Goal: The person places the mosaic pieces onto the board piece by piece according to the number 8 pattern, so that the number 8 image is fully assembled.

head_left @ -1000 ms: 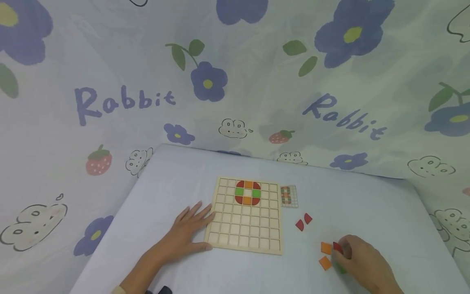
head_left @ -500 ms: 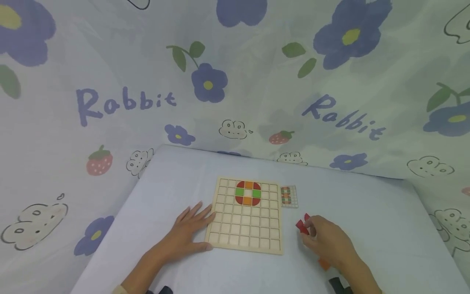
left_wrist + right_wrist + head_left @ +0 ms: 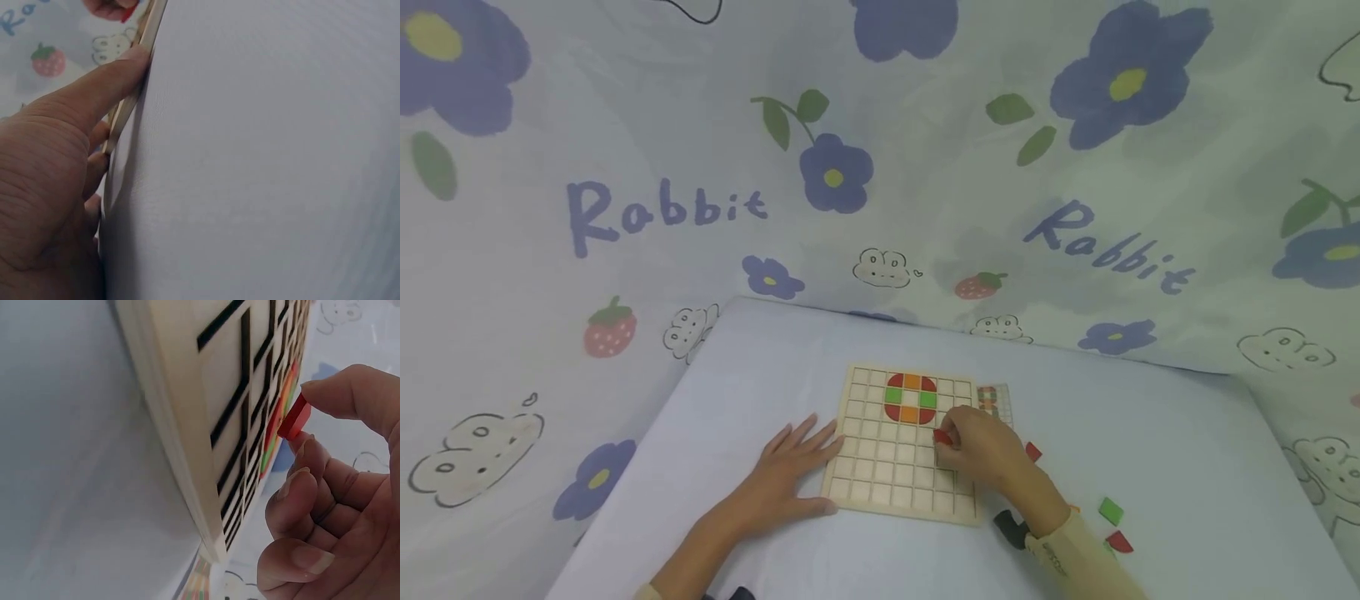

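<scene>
A square wooden grid board (image 3: 880, 475) lies on the table, with red, orange and green tiles forming a rounded ring (image 3: 910, 415) near its far edge. Over the board's right side, my right hand (image 3: 988, 446) pinches a red quarter-circle tile (image 3: 295, 417) between thumb and fingertip, above the cells. My left hand (image 3: 782, 475) is spread along the board's left edge, fingers straight and touching it. The left wrist view shows the left thumb (image 3: 94, 90) lying against the frame. A small pattern card (image 3: 1003, 398) sits at the board's right, partly hidden by my right hand.
Right of the board lie loose tiles: a red one (image 3: 1033, 452), a green one (image 3: 1111, 511) and another red one (image 3: 1120, 542) covering part of a green piece. An orange bit shows beside the right sleeve (image 3: 1075, 550). A patterned curtain (image 3: 880, 208) stands behind the table.
My right hand has moved from the loose tiles at the right, past the two red pieces, to over the board, carrying a red tile. One red piece is left there. My left hand stays put.
</scene>
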Action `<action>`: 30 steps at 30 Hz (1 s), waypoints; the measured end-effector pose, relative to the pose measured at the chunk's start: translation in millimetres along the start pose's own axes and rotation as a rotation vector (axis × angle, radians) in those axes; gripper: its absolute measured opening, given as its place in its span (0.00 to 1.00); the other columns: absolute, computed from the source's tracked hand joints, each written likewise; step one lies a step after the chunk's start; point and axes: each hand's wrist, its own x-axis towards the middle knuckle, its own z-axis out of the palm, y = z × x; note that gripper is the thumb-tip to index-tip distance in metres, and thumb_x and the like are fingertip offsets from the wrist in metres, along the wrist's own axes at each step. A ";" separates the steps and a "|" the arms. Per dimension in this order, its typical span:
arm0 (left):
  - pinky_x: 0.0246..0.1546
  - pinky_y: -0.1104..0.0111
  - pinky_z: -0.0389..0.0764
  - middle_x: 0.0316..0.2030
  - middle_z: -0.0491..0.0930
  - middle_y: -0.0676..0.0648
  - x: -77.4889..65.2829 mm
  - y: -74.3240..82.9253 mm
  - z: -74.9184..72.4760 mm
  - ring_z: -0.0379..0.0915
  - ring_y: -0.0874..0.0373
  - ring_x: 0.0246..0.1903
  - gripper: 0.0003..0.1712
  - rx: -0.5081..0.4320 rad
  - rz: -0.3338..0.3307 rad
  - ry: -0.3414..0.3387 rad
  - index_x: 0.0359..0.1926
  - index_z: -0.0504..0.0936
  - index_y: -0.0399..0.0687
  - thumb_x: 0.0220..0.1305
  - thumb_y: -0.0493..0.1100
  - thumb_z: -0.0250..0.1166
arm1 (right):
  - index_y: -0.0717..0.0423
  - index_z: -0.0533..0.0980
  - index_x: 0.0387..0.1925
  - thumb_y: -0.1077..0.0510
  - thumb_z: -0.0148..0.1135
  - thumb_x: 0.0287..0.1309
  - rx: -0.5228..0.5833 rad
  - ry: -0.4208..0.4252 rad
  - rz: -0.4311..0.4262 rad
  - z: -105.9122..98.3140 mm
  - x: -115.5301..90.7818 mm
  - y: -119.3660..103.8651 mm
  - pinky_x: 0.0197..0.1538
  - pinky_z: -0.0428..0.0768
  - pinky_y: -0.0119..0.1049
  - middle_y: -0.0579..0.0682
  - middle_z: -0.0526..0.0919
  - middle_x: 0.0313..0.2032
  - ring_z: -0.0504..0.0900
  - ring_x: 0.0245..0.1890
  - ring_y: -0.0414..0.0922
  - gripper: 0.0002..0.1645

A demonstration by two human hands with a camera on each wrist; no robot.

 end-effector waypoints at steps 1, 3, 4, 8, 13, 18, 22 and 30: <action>0.79 0.45 0.35 0.82 0.51 0.55 -0.2 0.2 0.2 0.35 0.47 0.82 0.55 0.000 0.001 -0.001 0.80 0.65 0.57 0.57 0.71 0.71 | 0.51 0.81 0.36 0.53 0.74 0.58 -0.003 -0.003 -0.004 2.5 2.9 -1.0 0.23 0.68 0.31 0.39 0.71 0.21 0.69 0.22 0.36 0.09; 0.79 0.45 0.35 0.82 0.51 0.55 -0.4 0.4 0.5 0.35 0.47 0.82 0.55 0.007 0.005 -0.002 0.80 0.64 0.57 0.57 0.71 0.71 | 0.51 0.81 0.36 0.53 0.73 0.58 0.000 -0.008 -0.009 5.8 7.6 -3.6 0.23 0.68 0.31 0.39 0.72 0.21 0.69 0.22 0.36 0.09; 0.79 0.45 0.35 0.82 0.51 0.55 -0.5 0.5 0.4 0.35 0.47 0.82 0.55 0.009 0.006 -0.001 0.80 0.64 0.58 0.57 0.71 0.71 | 0.51 0.82 0.36 0.53 0.73 0.58 -0.001 -0.007 -0.019 7.1 9.7 -4.8 0.23 0.69 0.31 0.39 0.72 0.21 0.70 0.22 0.37 0.09; 0.79 0.46 0.35 0.82 0.51 0.56 -0.5 0.2 0.1 0.35 0.47 0.82 0.55 0.017 0.003 0.004 0.80 0.64 0.58 0.57 0.71 0.71 | 0.52 0.82 0.36 0.54 0.72 0.57 -0.011 -0.016 -0.044 10.6 16.2 -9.9 0.24 0.72 0.32 0.39 0.74 0.24 0.71 0.23 0.37 0.08; 0.79 0.46 0.34 0.82 0.50 0.57 -0.3 -1.2 1.2 0.34 0.48 0.82 0.55 0.011 -0.001 -0.002 0.81 0.63 0.59 0.57 0.73 0.70 | 0.52 0.82 0.38 0.53 0.72 0.59 -0.025 -0.053 -0.013 13.6 20.3 -12.5 0.26 0.74 0.33 0.39 0.75 0.25 0.72 0.25 0.39 0.09; 0.79 0.45 0.35 0.82 0.51 0.55 -1.5 -1.4 0.5 0.35 0.47 0.82 0.55 0.010 0.003 0.005 0.80 0.63 0.59 0.57 0.72 0.71 | 0.51 0.84 0.41 0.51 0.74 0.63 -0.003 -0.065 0.014 14.7 22.4 -14.6 0.30 0.76 0.33 0.38 0.76 0.26 0.73 0.27 0.39 0.10; 0.79 0.45 0.35 0.82 0.51 0.55 -1.8 -0.7 -0.5 0.35 0.46 0.82 0.55 0.008 0.011 0.008 0.80 0.64 0.58 0.58 0.70 0.73 | 0.51 0.84 0.40 0.51 0.74 0.63 -0.003 -0.062 0.024 14.9 22.2 -15.4 0.32 0.77 0.33 0.38 0.77 0.27 0.74 0.28 0.39 0.10; 0.80 0.46 0.35 0.82 0.52 0.54 -2.3 1.7 -1.5 0.35 0.46 0.82 0.54 0.010 0.010 0.013 0.80 0.65 0.56 0.57 0.67 0.74 | 0.51 0.84 0.38 0.51 0.74 0.63 -0.018 -0.059 0.041 13.2 18.4 -17.1 0.35 0.80 0.35 0.40 0.81 0.31 0.76 0.30 0.38 0.10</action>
